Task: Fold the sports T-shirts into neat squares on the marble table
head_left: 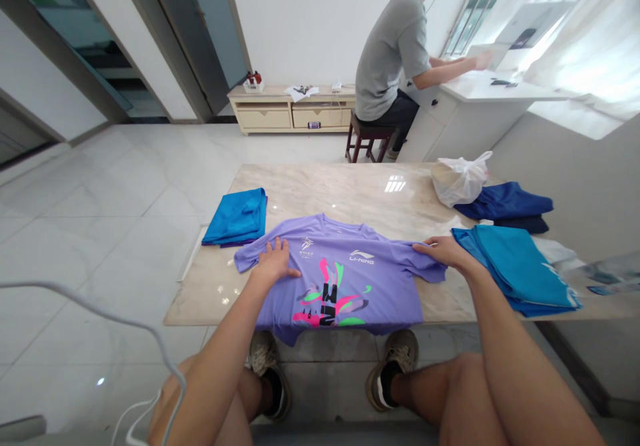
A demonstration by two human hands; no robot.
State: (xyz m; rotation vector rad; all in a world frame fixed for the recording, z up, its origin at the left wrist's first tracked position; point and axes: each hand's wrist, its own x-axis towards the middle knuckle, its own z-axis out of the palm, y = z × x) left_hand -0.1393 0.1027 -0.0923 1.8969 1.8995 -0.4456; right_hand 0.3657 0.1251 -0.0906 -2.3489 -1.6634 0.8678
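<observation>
A purple T-shirt [340,279] with a pink, green and black print lies face up on the marble table [350,193], its hem hanging over the near edge. My left hand [274,263] rests flat on the shirt's left shoulder, fingers spread. My right hand [443,251] lies on the right sleeve, fingers stretched out along the cloth. Neither hand holds anything up.
A folded blue garment [237,218] sits at the table's left. Blue shirts [520,269] are piled at the right, with dark blue cloth [510,203] and a white plastic bag [457,178] behind. A person in grey [395,53] sits on a stool at a white counter beyond. A white cable [150,339] runs at lower left.
</observation>
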